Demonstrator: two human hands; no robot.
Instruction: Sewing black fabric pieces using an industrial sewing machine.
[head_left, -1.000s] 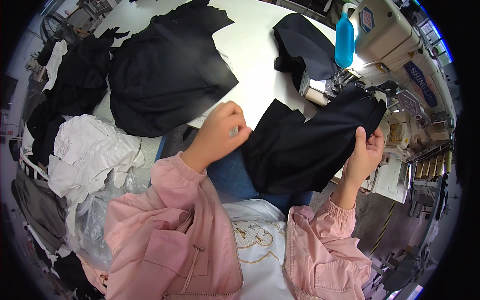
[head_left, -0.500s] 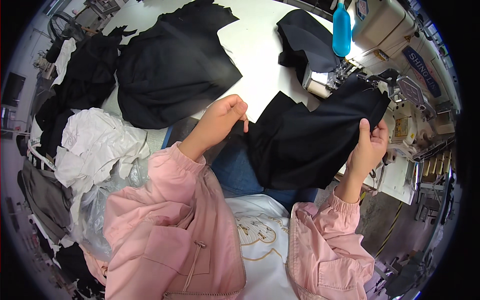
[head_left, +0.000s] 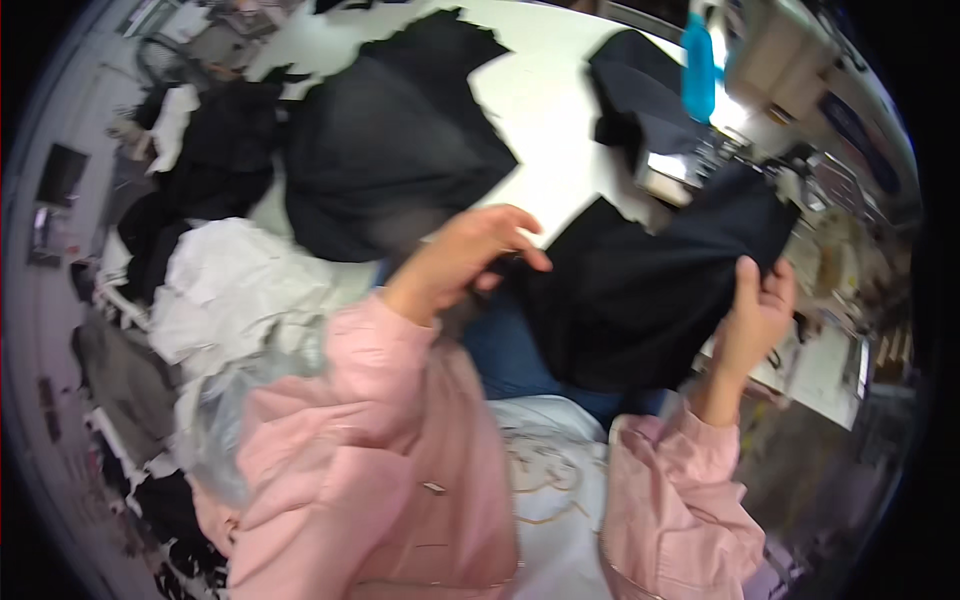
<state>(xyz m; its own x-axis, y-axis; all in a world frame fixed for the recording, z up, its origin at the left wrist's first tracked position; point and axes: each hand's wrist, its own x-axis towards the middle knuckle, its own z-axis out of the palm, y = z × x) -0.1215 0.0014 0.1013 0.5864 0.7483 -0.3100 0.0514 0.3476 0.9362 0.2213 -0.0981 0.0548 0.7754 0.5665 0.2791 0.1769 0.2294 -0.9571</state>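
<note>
A black fabric piece (head_left: 640, 300) hangs over my lap, its far right end lying by the sewing machine's needle area (head_left: 735, 160). My right hand (head_left: 760, 310) grips its right edge, with the thumb on the near face and the fingers behind. Close to the cloth's left edge, my left hand (head_left: 475, 255) has its fingers bent and parted. Motion blurs that hand, and a dark patch between its fingers may be cloth behind it. No held thing shows there.
The white table (head_left: 545, 120) bears a large black fabric pile (head_left: 390, 150). Another black piece (head_left: 650, 95) lies beside the machine, near a turquoise bottle-shaped object (head_left: 699, 70). At left sit crumpled white material (head_left: 235, 290), clear plastic (head_left: 215, 430) and dark cloth (head_left: 220, 150).
My left hand has moved right toward the cloth's left edge, and its pinched fingers have parted. My right hand keeps its grip. The whole view has shifted a little and is blurred.
</note>
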